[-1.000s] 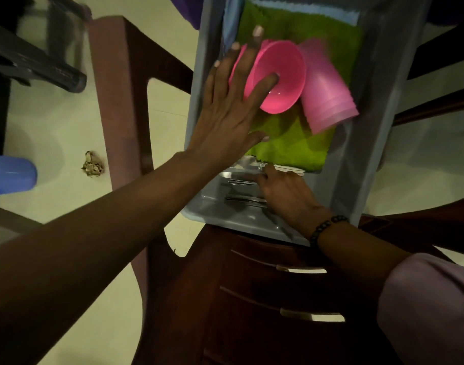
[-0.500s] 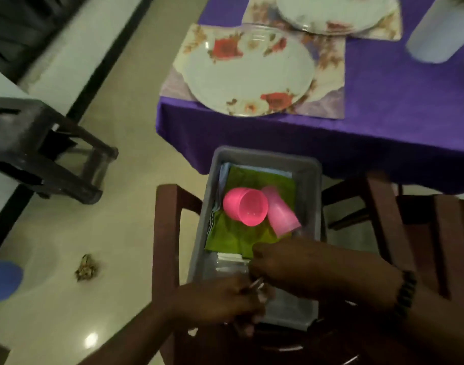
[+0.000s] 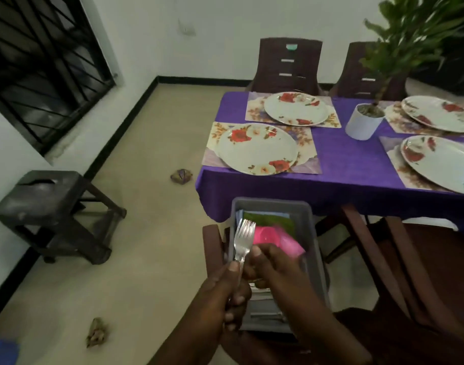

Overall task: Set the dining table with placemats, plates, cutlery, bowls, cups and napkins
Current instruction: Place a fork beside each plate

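Head view: your left hand (image 3: 225, 293) grips upright forks (image 3: 242, 239), right hand (image 3: 275, 267) pinching them; nearest plate (image 3: 257, 148) lies ahead.

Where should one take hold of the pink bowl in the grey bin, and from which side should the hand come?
Probably at the rim of the pink bowl, from above and the table side. It lies tipped on the green cloth in the grey bin, a pink cup lies against its right, and both hands cover the near side.
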